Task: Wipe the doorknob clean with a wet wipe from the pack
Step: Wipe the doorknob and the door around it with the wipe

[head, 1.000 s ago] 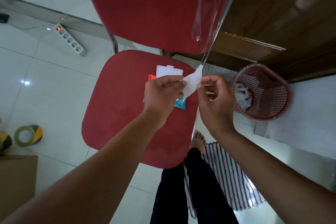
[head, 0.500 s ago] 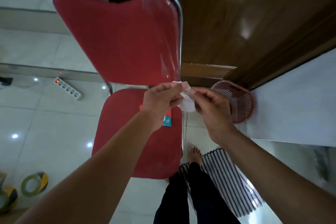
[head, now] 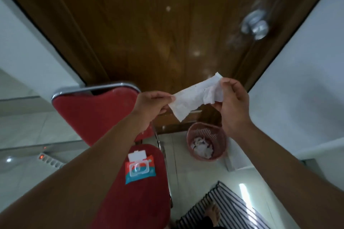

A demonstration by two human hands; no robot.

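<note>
A white wet wipe [head: 195, 96] is stretched between my two hands in front of the brown wooden door [head: 139, 24]. My left hand [head: 150, 106] pinches its left end and my right hand [head: 232, 104] holds its crumpled right end. The silver doorknob [head: 256, 23], blurred, sits high on the door's right side, well above my hands. The red and teal wipe pack [head: 139, 169] lies on the red chair seat [head: 134, 201] below, its white lid flipped open.
A pink mesh bin [head: 207, 141] with crumpled white wipes stands on the floor by the door's foot. A striped mat [head: 229, 208] lies at the lower right, with a bare foot on it. A power strip [head: 50, 161] lies on the floor at the left. White walls flank the door.
The view has tilted up from the chair seat to the door, bringing the doorknob into sight. My hands have risen and drawn apart, spreading the wipe out.
</note>
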